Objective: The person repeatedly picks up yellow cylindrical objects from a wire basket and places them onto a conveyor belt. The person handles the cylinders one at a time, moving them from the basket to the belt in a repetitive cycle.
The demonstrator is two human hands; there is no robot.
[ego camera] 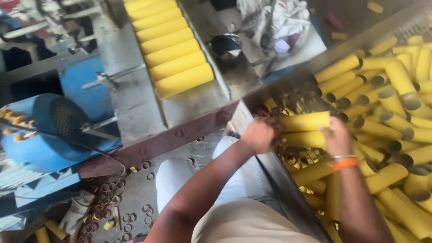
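Over the wire bin at the right, both hands meet on a small stack of yellow cardboard tubes lying crosswise, one above the other. At the tubes' left ends sits the left hand, fingers curled round them in a closed grasp. At the opposite ends the right hand presses and grips, its wrist wearing an orange thread and a thin bangle. So the tubes lie directly between the two palms, touching both, held just above the heap.

Beneath and to the right, the loose tube pile fills the bin, many tubes showing open dark ends. Up and to the left, a slanted metal chute carries a neat row of tubes side by side. Further left stands a blue motor. Small cardboard rings litter the floor beside the person's pale trousers.
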